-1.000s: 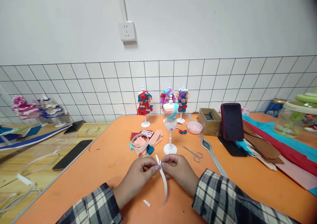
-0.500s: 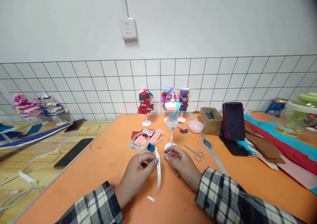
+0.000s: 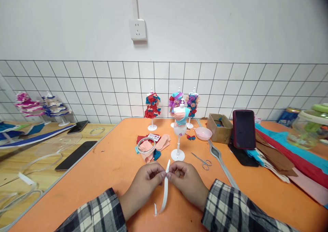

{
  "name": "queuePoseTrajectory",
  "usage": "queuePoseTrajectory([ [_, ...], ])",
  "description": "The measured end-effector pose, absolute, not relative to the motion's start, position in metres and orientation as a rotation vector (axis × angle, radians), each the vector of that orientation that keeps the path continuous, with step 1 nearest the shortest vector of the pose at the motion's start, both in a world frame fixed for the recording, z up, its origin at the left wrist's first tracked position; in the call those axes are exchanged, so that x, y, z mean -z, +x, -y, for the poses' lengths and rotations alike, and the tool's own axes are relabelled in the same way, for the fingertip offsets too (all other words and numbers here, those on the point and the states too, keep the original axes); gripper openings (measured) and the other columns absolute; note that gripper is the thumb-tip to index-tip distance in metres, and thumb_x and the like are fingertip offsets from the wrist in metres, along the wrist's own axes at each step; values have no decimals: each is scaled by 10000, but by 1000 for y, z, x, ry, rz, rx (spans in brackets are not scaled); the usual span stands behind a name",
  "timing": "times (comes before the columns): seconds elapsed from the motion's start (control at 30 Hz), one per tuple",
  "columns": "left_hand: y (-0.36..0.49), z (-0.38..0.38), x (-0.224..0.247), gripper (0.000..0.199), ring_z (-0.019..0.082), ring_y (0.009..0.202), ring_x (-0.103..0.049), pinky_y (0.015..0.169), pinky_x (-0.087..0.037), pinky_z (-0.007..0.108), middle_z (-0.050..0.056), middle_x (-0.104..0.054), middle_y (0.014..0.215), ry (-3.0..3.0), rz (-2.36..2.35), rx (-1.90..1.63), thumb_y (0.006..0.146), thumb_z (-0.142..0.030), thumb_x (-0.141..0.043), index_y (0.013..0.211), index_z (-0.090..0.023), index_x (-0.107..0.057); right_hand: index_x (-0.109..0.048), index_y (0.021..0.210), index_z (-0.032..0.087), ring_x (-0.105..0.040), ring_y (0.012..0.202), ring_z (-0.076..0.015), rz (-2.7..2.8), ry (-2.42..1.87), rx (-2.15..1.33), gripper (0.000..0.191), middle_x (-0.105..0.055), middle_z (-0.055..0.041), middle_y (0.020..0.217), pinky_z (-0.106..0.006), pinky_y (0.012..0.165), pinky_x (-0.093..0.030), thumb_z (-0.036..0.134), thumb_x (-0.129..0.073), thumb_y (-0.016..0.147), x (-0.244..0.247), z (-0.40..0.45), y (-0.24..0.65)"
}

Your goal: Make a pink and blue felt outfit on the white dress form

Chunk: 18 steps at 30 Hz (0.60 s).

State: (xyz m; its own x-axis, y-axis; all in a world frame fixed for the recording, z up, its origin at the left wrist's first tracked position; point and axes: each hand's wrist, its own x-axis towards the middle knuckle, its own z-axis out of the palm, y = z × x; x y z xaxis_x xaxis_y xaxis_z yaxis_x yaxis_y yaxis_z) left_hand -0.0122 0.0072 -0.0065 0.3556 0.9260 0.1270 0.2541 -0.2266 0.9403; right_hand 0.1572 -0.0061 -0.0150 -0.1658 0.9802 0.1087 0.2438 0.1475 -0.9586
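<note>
A narrow white strip of tape [image 3: 165,194] hangs from the fingers of both hands, its lower end curling near the orange mat. My left hand [image 3: 147,179] pinches it near the top. From the other side, my right hand [image 3: 186,179] pinches the same spot, fingertips touching the left ones. Just beyond stands a small white mannequin [image 3: 180,129] wrapped at the chest in peach and light blue fabric. Scissors [image 3: 203,162] lie to the right of its base. A pale roll of tape [image 3: 146,150] rests on peach and red fabric scraps [image 3: 162,142] to the left.
Dressed mannequins [image 3: 152,109] stand along the tiled wall. At right are a pink dish [image 3: 203,134], a cardboard box [image 3: 219,131], a propped phone [image 3: 244,129] and fabric strips [image 3: 304,160]. A dark phone [image 3: 76,156] and loose clear strips lie on the wooden surface at left.
My right hand has moved left and closed on the strip beside my left fingers. The strip's lower end has shifted slightly. The camera view has tilted a little.
</note>
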Motion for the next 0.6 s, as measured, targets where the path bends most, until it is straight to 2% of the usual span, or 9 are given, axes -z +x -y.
queuePoseTrajectory([
  [0.1,-7,-4,8,221,138,589,-471,571,-368,241,-1,-526,614,1639,-1077,-986,744,-334,-636,621,-151,-632,-607,666,176,-421,491,-73,1703,-1205,-670,68,-502,38,615,-208,486,-322,160,-606,732,12,12,157],
  [0.23,1,5,11,193,147,609,-515,614,-413,253,3,-559,607,1377,-1090,-1044,731,-298,-644,603,-156,-614,-628,735,196,-493,550,-93,1881,-1096,-375,102,-580,10,704,-224,544,-359,147,-562,796,10,19,158],
  [0.33,3,9,11,253,160,649,-560,664,-454,279,19,-602,651,1188,-1023,-982,755,-386,-671,670,-149,-645,-626,749,199,-528,582,-106,1869,-1077,-388,100,-591,2,716,-222,553,-381,162,-559,813,10,18,161],
  [0.43,1,8,10,331,168,682,-579,694,-473,295,35,-632,694,1150,-968,-927,737,-467,-704,729,-137,-683,-607,728,192,-483,508,-94,1719,-1128,-555,91,-557,16,665,-211,489,-365,182,-566,809,10,12,163],
  [0.6,-5,1,6,321,153,658,-559,652,-446,262,24,-627,662,1300,-998,-934,719,-454,-716,711,-134,-699,-619,759,194,-463,539,-95,1797,-1088,-554,76,-558,20,690,-215,516,-352,186,-575,820,12,7,166],
])
